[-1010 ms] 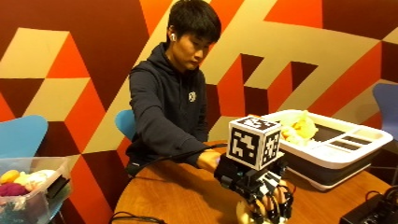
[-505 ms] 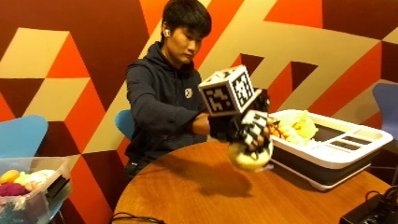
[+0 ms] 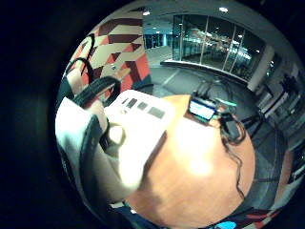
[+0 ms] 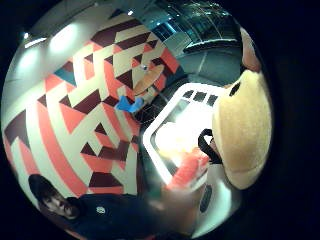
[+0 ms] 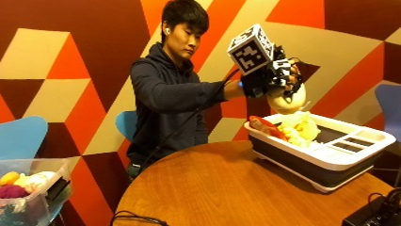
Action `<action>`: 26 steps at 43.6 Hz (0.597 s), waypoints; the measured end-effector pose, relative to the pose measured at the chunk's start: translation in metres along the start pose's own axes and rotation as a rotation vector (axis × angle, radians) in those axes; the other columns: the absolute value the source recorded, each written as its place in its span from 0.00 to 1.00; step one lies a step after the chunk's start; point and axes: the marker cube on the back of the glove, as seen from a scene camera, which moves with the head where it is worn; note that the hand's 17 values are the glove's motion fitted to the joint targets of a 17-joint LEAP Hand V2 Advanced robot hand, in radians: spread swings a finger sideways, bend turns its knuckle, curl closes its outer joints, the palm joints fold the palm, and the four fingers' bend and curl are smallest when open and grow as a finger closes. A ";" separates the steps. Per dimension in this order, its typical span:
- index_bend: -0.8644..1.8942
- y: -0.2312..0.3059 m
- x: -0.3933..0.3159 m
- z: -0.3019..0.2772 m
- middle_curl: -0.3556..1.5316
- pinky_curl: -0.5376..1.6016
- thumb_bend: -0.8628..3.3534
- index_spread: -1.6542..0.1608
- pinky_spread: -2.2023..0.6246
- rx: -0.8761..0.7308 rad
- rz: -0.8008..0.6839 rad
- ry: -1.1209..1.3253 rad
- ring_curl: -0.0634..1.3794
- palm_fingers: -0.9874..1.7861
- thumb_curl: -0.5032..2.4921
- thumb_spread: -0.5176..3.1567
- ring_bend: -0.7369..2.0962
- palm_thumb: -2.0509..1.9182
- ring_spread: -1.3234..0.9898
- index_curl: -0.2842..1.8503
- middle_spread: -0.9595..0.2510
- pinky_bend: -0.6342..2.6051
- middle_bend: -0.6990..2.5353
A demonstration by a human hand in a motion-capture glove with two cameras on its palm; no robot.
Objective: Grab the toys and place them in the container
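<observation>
One gloved right hand (image 5: pixel 282 77) gripping cream toy (image 5: pixel 287 100), above white container (image 5: pixel 351 153)

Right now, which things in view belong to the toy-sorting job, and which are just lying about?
Part of the job:
- gloved right hand, holding the beige plush toy
- white container
- toys already in it

Lying about:
- clear bin of soft toys beside the table
- black device with cables at the table edge
</observation>
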 end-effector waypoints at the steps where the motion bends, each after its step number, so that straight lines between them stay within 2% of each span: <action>1: 0.59 -0.001 -0.003 0.005 0.61 0.56 0.25 0.61 0.65 -0.015 -0.001 0.002 0.52 0.60 0.43 0.17 0.73 0.72 0.38 0.65 0.56 0.54 0.54; 4: 0.55 -0.002 -0.007 0.022 0.61 0.56 0.25 0.62 0.65 -0.093 0.009 0.011 0.53 0.55 0.43 0.18 0.72 0.71 0.38 0.66 0.56 0.56 0.53; 7: 0.47 0.000 -0.010 0.037 0.59 0.55 0.24 0.64 0.67 -0.202 0.007 0.010 0.51 0.41 0.43 0.25 0.70 0.69 0.40 0.63 0.59 0.55 0.49; 8: 0.47 0.001 -0.011 0.039 0.58 0.56 0.23 0.65 0.69 -0.228 -0.001 0.008 0.50 0.34 0.42 0.27 0.67 0.68 0.41 0.62 0.61 0.56 0.47; 9: 0.45 0.001 -0.012 0.039 0.56 0.57 0.22 0.66 0.70 -0.243 -0.009 0.004 0.48 0.21 0.41 0.29 0.61 0.66 0.44 0.61 0.64 0.56 0.43; 10: 0.44 0.002 -0.012 0.038 0.55 0.56 0.22 0.66 0.71 -0.248 -0.017 0.001 0.48 0.22 0.41 0.31 0.59 0.66 0.45 0.59 0.65 0.55 0.42; 11: 0.44 0.002 -0.012 0.035 0.53 0.55 0.21 0.66 0.72 -0.246 -0.022 -0.001 0.45 0.18 0.40 0.32 0.55 0.64 0.47 0.58 0.68 0.54 0.40; 17: 0.39 0.006 -0.012 0.004 0.48 0.50 0.20 0.69 0.76 -0.196 -0.037 -0.011 0.35 0.24 0.37 0.39 0.45 0.62 0.51 0.52 0.74 0.50 0.34; 26: 0.38 0.022 0.001 -0.041 0.45 0.46 0.20 0.71 0.79 -0.142 -0.028 0.019 0.29 0.32 0.34 0.46 0.38 0.61 0.54 0.49 0.77 0.44 0.30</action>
